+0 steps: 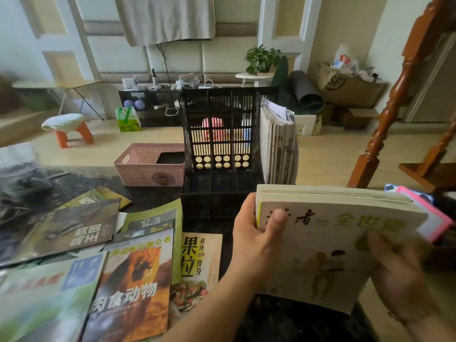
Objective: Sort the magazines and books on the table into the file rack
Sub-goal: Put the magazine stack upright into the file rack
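Head view shows your left hand and right hand both holding a stack of pale magazines just before the black file rack. I judge you are carrying it to a slot; three slots look empty, the rightmost holds magazines. Next, turn the stack upright. More books lie on the dark bench, in a living room.
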